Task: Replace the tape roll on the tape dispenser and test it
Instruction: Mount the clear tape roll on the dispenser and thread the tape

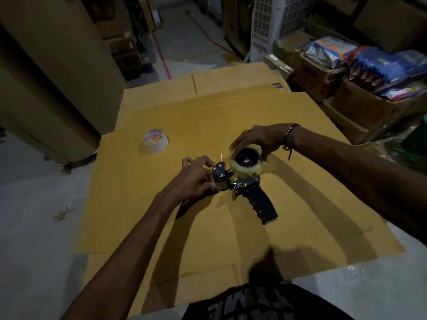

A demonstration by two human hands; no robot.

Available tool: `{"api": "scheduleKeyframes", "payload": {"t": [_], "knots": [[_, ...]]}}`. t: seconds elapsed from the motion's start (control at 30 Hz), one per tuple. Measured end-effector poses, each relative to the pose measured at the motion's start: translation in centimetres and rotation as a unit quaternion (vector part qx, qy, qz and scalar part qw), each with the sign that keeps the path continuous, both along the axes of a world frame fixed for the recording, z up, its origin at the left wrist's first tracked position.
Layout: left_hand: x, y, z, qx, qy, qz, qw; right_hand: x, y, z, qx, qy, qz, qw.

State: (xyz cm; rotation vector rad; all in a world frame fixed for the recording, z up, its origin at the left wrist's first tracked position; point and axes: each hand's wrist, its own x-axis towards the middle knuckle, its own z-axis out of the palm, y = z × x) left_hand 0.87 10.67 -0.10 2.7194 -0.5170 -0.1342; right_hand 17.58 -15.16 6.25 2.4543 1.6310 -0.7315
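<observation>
A tape dispenser (245,188) lies flat on cardboard, handle toward the person; the right hand (256,138) grips the mounted clear tape roll (246,161), the left hand's (194,176) fingers pinch its front roller end.

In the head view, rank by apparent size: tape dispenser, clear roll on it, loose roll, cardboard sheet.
1. cardboard sheet
2. tape dispenser
3. clear roll
4. loose roll, though it lies farther away, so 3 and 4 are unsure.

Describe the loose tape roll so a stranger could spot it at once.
Find the flattened cardboard on the floor. Near its left edge lies the loose roll, flat and untouched. Unlike the clear roll on the dispenser, it is pale cream with a printed core.
</observation>
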Motion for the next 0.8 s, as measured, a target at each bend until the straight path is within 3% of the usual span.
{"api": "scheduleKeyframes", "payload": {"t": [0.17,0.27,0.4,0.63,0.8], "knots": [[-0.6,-0.3,0.0,0.006,-0.006,0.01,1.0,-1.7,-0.2,0.0,0.002,-0.067,-0.012,0.998],[-1.1,-0.2,0.0,0.008,-0.012,0.014,1.0,-3.7,-1.6,-0.6,0.143,-0.048,-0.098,0.984],[-1.7,-0.5,-0.2,0.008,-0.027,0.017,0.999,-8.5,-3.8,-2.4,0.321,0.021,-0.23,0.918],[-2.8,-0.8,-0.7,-0.01,-0.052,0.025,0.998,-14.1,-4.8,-5.8,0.394,0.023,-0.342,0.853],[-3.4,-1.0,-0.6,-0.016,-0.055,0.027,0.998,-17.1,-3.3,-7.5,0.405,0.016,-0.364,0.839]]}}
